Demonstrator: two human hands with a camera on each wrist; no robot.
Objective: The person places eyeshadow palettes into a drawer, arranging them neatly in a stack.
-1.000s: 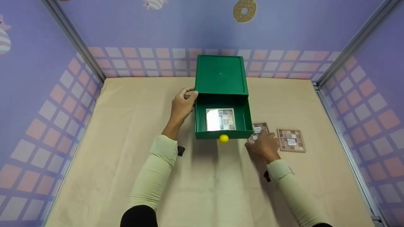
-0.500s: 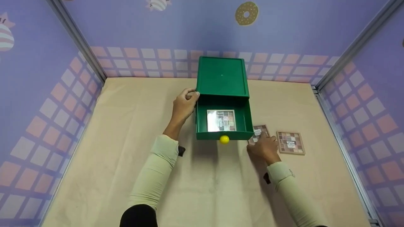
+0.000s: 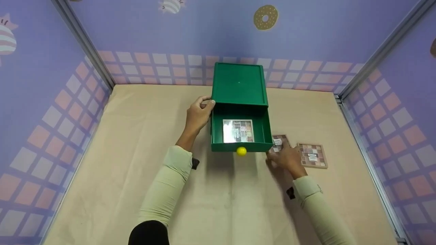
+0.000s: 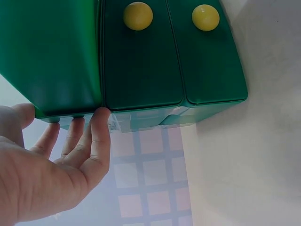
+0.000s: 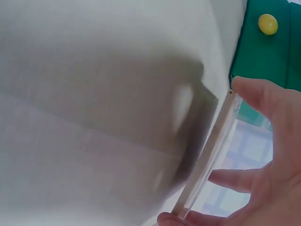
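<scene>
the left hand [image 3: 198,115], fingers uncurled, touches the green drawer cabinet [image 3: 239,85], probably to steady it; the right hand [image 3: 288,159] pinches one eyeshadow palette [image 3: 278,140] by its edges.

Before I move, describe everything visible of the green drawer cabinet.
The green drawer cabinet looks like glossy plastic, with a rimmed top. It stands upright on the beige tabletop. Its top drawer is pulled out, holding one eyeshadow palette; two drawers below look shut; each has a yellow knob. The left hand touches its left side.

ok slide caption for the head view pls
Left hand touches a green cabinet, one drawer open; right hand grips a checkered case.
</scene>
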